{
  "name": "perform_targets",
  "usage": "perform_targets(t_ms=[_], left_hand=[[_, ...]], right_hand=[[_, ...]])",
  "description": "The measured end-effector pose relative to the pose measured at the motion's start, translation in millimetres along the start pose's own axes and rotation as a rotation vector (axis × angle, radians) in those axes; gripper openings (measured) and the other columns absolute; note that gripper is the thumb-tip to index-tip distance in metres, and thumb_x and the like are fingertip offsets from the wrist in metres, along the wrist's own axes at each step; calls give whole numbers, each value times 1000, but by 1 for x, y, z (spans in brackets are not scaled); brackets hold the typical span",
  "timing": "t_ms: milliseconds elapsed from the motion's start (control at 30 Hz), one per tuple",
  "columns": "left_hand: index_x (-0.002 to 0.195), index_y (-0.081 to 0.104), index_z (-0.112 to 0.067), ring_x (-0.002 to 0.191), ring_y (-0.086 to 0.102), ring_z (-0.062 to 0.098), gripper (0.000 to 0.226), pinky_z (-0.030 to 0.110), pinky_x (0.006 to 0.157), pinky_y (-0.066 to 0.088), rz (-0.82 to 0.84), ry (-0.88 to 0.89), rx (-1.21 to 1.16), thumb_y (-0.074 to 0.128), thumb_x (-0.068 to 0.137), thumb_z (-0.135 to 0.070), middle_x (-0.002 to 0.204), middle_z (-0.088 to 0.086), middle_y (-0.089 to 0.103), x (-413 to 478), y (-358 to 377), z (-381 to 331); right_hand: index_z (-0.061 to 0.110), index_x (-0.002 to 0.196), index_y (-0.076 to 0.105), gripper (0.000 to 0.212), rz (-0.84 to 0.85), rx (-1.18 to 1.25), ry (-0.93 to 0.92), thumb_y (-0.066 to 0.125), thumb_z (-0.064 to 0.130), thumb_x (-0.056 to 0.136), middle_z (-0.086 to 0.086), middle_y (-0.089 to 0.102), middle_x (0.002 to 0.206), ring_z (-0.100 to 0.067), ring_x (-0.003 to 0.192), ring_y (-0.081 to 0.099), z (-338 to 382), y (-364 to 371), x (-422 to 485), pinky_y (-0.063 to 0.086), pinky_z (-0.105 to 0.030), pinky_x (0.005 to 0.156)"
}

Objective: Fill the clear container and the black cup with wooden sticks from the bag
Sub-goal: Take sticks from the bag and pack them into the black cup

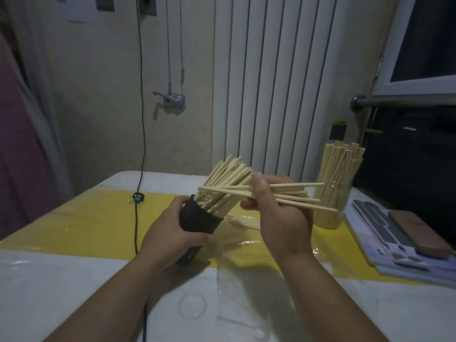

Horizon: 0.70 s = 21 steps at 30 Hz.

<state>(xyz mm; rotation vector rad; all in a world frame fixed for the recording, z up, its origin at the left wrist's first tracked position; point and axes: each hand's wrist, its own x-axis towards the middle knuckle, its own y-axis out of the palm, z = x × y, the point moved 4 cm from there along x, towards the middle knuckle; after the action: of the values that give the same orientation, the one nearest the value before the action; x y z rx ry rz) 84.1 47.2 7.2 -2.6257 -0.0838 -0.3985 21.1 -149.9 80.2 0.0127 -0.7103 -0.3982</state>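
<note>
Dim light is dulling the whole room, so small details on the table [74,275] are staying hard to read. The base of the black cup [197,219] is hiding behind the left hand [170,230], and a dark object just below that hand is too shadowed to identify. Both forearms are running out of the bottom edge.

The left hand is wrapping its fingers and thumb round the cup, which is tilting to the right with a thick sheaf of cup sticks [227,183] fanning out of its mouth. The right hand [281,218] is pinching a small bundle of wooden sticks [296,193] between thumb and curled fingers, holding them crosswise so their left ends are crossing in front of the cup's sheaf. Behind the right hand, near the table's far right, the clear container [333,201] is standing upright, packed with sticks. The clear bag [246,280] is lying flat between the forearms, with a few loose sticks [244,222] showing at its far end.

A yellow band [98,218] is crossing the white tabletop, a black cable [142,119] is hanging down the wall onto it, and a white ribbed radiator [271,82] is standing behind.
</note>
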Motion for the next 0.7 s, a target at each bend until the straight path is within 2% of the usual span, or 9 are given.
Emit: perform_targets(t_ms=[67, 167, 267, 400, 467, 567, 633, 700], left_hand=[[120, 48, -48, 92, 63, 6, 78, 29, 68, 48, 0, 7, 15, 92, 57, -32, 105, -20, 65, 0, 1, 0], [118, 48, -50, 93, 63, 5, 78, 30, 69, 51, 9, 19, 20, 89, 53, -39, 106, -20, 65, 0, 2, -1], [117, 48, -50, 90, 64, 3, 79, 30, 69, 51, 5, 22, 27, 82, 47, -47, 104, -22, 66, -1, 2, -2], [117, 46, -51, 90, 63, 3, 78, 32, 69, 52, 9, 30, 51, 81, 46, -48, 104, -23, 65, -2, 2, -1], [117, 46, -51, 90, 63, 4, 78, 33, 70, 54, 9, 31, 59, 81, 47, -48, 104, -23, 64, -1, 2, -1], [117, 47, -50, 91, 64, 5, 78, 32, 69, 52, 8, 31, 53, 81, 47, -47, 104, -22, 64, 0, 2, 0], [116, 47, -50, 90, 64, 5, 77, 30, 68, 51, 6, 34, 44, 83, 49, -44, 103, -21, 65, 0, 2, 0], [115, 47, -51, 89, 64, 4, 76, 29, 67, 49, 9, 43, 46, 83, 49, -43, 102, -22, 64, 0, 2, 0]], right_hand=[[14, 83, 73, 18, 3, -20, 109, 64, 24, 95, -7, 72, 71, -13, 58, 69, -6, 0, 1, 57, -24, 56], [20, 78, 72, 24, 8, -125, 105, 60, 30, 96, 5, 66, 58, -2, 54, 60, -8, -2, 6, 48, -15, 53], [29, 70, 70, 27, -1, -199, 64, 61, 29, 96, 21, 64, 57, 6, 61, 61, -7, -4, 13, 42, -7, 57], [24, 67, 71, 31, 6, -224, 122, 62, 29, 96, 20, 68, 63, 8, 64, 61, -7, -5, 26, 40, -5, 54], [20, 69, 72, 30, 29, -236, 169, 61, 30, 95, 16, 66, 59, 8, 59, 59, -6, -4, 35, 41, -9, 51], [19, 74, 72, 26, 103, -289, 221, 62, 33, 93, 12, 67, 64, 5, 60, 62, -8, 6, 49, 45, -21, 59], [17, 83, 73, 25, 137, -323, 238, 64, 40, 90, 7, 71, 78, -6, 74, 67, -14, 13, 59, 52, -32, 74], [21, 87, 68, 26, 163, -392, 266, 67, 46, 85, 3, 70, 90, -20, 93, 65, -20, 20, 63, 50, -47, 92]])
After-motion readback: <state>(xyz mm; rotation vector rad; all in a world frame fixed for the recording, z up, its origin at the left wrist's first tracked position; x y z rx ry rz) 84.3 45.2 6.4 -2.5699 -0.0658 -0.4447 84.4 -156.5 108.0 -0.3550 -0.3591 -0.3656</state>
